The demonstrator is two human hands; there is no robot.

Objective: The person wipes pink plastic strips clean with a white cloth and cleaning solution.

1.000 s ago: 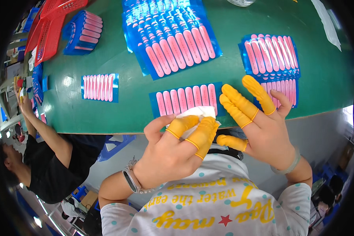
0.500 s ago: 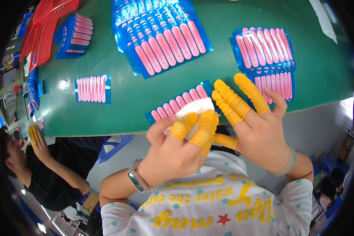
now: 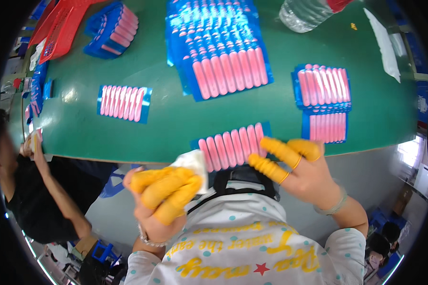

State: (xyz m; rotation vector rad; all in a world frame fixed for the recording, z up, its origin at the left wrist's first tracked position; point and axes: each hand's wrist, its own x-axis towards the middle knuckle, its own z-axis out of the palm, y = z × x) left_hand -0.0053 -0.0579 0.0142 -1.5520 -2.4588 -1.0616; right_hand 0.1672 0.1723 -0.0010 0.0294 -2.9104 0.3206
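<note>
Close to the table's near edge lies a blue sheet bearing a row of pink rounded strips, perhaps nail files. My right hand, in yellow finger covers, has its thumb and a fingertip apart on the sheet's right end. Its other fingers bend away to the right. At the sheet's left end my left hand, also in yellow finger covers, is closed around a crumpled white cloth. Part of the cloth touches or overlaps the sheet's lower left corner; the rest disappears behind the fingers.
Beyond the sheet stands a large overlapping pile of similar strip sheets. Smaller piles lie right, a single sheet left. A clear bottle, red baskets and a white sheet occupy the far side. A co-worker works at left.
My left hand has drawn back left and toward me with the cloth, uncovering the pink strips. My right hand has come down onto the sheet's right end. The view has shifted.
</note>
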